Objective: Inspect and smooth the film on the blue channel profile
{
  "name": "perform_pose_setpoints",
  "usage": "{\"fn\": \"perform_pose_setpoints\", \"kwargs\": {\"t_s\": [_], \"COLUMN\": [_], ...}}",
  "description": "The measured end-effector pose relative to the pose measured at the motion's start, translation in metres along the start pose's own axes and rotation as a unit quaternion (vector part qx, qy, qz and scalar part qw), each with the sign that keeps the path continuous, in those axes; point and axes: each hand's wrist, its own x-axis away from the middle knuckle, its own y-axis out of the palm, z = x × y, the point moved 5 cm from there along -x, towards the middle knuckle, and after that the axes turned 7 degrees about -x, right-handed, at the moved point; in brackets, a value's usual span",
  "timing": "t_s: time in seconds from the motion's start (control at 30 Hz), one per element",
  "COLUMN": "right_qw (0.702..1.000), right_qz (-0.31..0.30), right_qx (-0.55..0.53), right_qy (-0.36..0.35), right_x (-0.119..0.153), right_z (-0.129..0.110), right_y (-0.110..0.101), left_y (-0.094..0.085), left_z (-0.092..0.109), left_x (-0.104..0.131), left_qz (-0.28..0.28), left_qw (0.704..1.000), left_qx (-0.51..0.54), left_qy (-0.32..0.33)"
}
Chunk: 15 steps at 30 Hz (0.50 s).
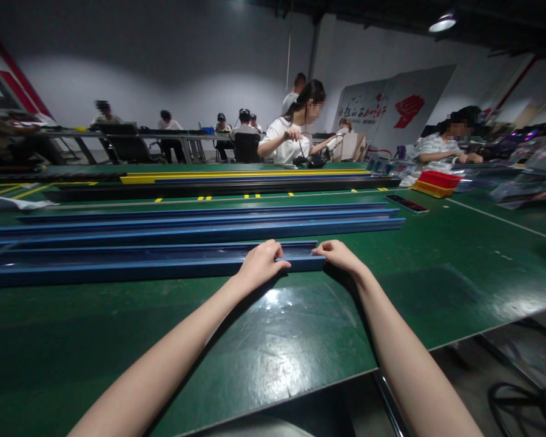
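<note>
A long blue channel-shaped strip lies across the green table in front of me, its open side facing up. My left hand is closed over it near its right end, with the thumb on the near wall and the fingers reaching inside. At the strip's right tip, my right hand is closed in a pinch. Whatever sits between those fingertips is too small to make out. Just behind lie more blue strips, parallel to the first.
Farther back are black strips and a yellow strip. A phone lies near a red tray stacked with a yellow one. Across the table a person handles something dark. The green table's edge runs along the near right.
</note>
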Motion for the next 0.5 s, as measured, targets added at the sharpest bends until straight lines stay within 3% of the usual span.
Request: {"fn": "perform_pose_setpoints", "kwargs": {"t_s": [0.5], "right_qw": [0.997], "right_qz": [0.023], "right_qx": [0.066], "right_qy": [-0.022], "right_x": [0.0022], "right_z": [-0.0079], "right_y": [-0.0006], "left_y": [0.0016], "left_z": [0.0016], "left_x": [0.0037], "left_qz": [-0.01], "left_qw": [0.999], "left_qx": [-0.043], "left_qy": [0.001]}}
